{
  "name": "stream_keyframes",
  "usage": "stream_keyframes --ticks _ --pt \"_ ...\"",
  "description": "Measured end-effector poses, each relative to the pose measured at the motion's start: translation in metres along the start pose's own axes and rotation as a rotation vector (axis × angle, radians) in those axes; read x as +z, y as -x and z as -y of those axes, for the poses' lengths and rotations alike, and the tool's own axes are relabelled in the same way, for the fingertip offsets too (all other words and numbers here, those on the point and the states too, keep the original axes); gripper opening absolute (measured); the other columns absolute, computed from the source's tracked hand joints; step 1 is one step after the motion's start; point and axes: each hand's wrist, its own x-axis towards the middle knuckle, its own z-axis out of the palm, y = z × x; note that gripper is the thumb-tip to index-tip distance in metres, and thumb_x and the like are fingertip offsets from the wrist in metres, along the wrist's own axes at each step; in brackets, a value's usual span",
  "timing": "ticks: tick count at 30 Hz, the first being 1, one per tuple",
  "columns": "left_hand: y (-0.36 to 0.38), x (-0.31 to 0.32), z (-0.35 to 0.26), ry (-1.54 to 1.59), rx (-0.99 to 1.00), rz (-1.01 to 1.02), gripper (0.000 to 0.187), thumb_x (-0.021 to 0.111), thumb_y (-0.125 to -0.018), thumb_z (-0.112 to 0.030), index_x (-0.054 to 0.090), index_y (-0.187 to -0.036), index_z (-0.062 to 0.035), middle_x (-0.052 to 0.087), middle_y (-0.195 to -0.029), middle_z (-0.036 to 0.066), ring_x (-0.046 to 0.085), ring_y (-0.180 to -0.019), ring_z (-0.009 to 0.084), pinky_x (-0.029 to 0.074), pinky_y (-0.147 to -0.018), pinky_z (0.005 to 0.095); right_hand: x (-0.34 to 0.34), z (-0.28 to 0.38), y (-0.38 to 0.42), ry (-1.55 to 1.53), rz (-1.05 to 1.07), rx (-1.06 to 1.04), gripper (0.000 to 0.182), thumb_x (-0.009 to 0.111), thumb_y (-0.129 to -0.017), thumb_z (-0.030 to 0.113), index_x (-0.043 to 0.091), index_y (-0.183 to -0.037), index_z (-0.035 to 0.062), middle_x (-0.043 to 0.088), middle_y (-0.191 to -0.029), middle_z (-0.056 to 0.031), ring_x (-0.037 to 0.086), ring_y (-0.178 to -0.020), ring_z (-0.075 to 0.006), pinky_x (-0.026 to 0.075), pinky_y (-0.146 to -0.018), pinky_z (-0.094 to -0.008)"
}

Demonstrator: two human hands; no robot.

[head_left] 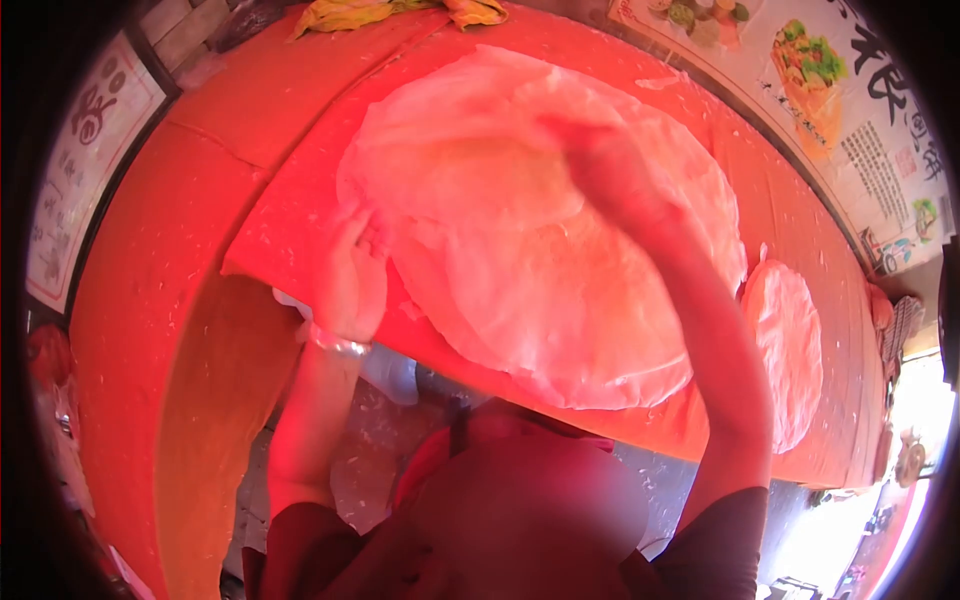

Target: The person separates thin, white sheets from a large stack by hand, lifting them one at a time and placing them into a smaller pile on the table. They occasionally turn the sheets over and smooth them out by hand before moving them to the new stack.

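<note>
Large thin sheets of pale dough [570, 290] lie overlapping on a red-lit table [290, 210]. At the left edge of the dough is my left hand [352, 270], a bracelet on its wrist and its fingers apart against the rim. My right hand [610, 165] reaches over the upper middle of the sheets; it is blurred, and its fingers cannot be made out clearly. A smaller flat piece of dough [783, 350] rests to the right, beside my right forearm.
A yellow cloth [385, 12] lies at the far edge. Printed boards with writing stand at the left [90, 170] and upper right [815, 100]. Below the near table edge, the floor [370, 450] shows beside my body.
</note>
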Motion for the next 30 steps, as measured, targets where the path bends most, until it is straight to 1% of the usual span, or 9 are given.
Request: stream_keyframes --ticks 2,5,8,10,12,19,22,28,30 --pt "0.026 -0.003 0.012 0.033 -0.15 0.043 0.029 0.051 -0.087 -0.012 0.046 -0.114 -0.002 0.048 -0.117 0.01 0.045 -0.111 0.0219 0.036 -0.099 0.0375 -0.051 -0.004 -0.003 -0.012 -0.086 -0.067 0.042 0.047 -0.071 -0.004 0.06 -0.109 0.0072 0.062 -0.098 -0.0179 0.06 -0.086 -0.0327 0.05 -0.072 -0.0385" --pt "0.059 0.0 0.027 0.086 -0.373 0.077 0.03 0.05 -0.087 -0.009 0.044 -0.116 -0.0013 0.049 -0.114 0.009 0.046 -0.11 0.022 0.037 -0.097 0.0369 -0.103 0.015 0.032 0.183 -0.122 -0.185 0.05 0.046 -0.061 -0.014 0.061 -0.105 0.004 0.062 -0.101 -0.0155 0.06 -0.095 -0.0318 0.05 -0.081 -0.0373" --pt "0.069 0.005 0.028 0.08 -0.481 0.151 0.031 0.048 -0.088 -0.009 0.044 -0.118 -0.0013 0.053 -0.113 0.009 0.051 -0.106 0.0212 0.04 -0.094 0.0372 -0.107 0.029 0.103 0.273 0.103 -0.169 0.056 0.046 -0.053 -0.013 0.062 -0.105 0.0011 0.062 -0.106 -0.0135 0.059 -0.103 -0.0284 0.047 -0.09 -0.0405" --pt "0.071 0.007 0.029 0.067 -0.509 0.204 0.03 0.047 -0.089 -0.01 0.045 -0.118 -0.0019 0.054 -0.113 0.009 0.053 -0.104 0.0212 0.042 -0.092 0.0376 -0.094 0.032 0.149 0.315 0.252 -0.114 0.046 0.054 -0.06 -0.008 0.062 -0.104 0.0014 0.061 -0.108 -0.0144 0.058 -0.105 -0.0289 0.047 -0.09 -0.0402" --pt "0.075 0.011 0.035 0.032 -0.558 0.224 0.029 0.048 -0.089 -0.013 0.047 -0.116 -0.003 0.054 -0.116 0.01 0.053 -0.105 0.022 0.044 -0.091 0.0384 -0.084 0.031 0.183 0.273 0.283 0.001 0.04 0.057 -0.064 -0.004 0.061 -0.104 0.001 0.061 -0.108 -0.0148 0.057 -0.105 -0.0299 0.047 -0.089 -0.0404" --pt "0.09 0.029 0.056 0.1 -0.642 0.257 0.024 0.048 -0.092 -0.018 0.051 -0.111 -0.0037 0.057 -0.113 0.01 0.056 -0.103 0.0218 0.047 -0.089 0.0407 -0.104 0.025 0.207 0.296 0.23 0.113 0.041 0.058 -0.066 -0.003 0.06 -0.106 0.0009 0.059 -0.112 -0.0157 0.055 -0.108 -0.0317 0.045 -0.091 -0.0415" --pt "0.089 0.027 0.064 0.143 -0.653 0.284 0.022 0.048 -0.092 -0.018 0.052 -0.108 -0.0038 0.058 -0.108 0.01 0.058 -0.099 0.0209 0.048 -0.087 0.0392 -0.106 0.028 0.209 0.342 0.371 0.138 0.045 0.06 -0.068 0.004 0.056 -0.113 0.0017 0.056 -0.117 -0.0168 0.051 -0.112 -0.0335 0.042 -0.094 -0.0431" --pt "0.084 0.039 0.061 0.223 -0.632 0.365 0.019 0.046 -0.093 -0.018 0.054 -0.101 -0.0029 0.06 -0.1 0.009 0.059 -0.095 0.0203 0.05 -0.084 0.0375 -0.09 0.099 0.181 0.273 0.341 0.073 0.066 0.067 -0.074 0.022 0.038 -0.13 0.004 0.048 -0.125 -0.0195 0.047 -0.117 -0.0347 0.04 -0.096 -0.0447" --pt "0.084 0.056 0.053 0.239 -0.612 0.346 0.019 0.048 -0.092 -0.018 0.054 -0.101 -0.0028 0.06 -0.099 0.01 0.058 -0.097 0.0213 0.049 -0.086 0.0376 -0.071 0.101 0.172 0.258 0.22 0.11 0.054 0.061 -0.072 0.01 0.045 -0.123 0.0008 0.053 -0.119 -0.0201 0.052 -0.11 -0.0348 0.044 -0.091 -0.0435"
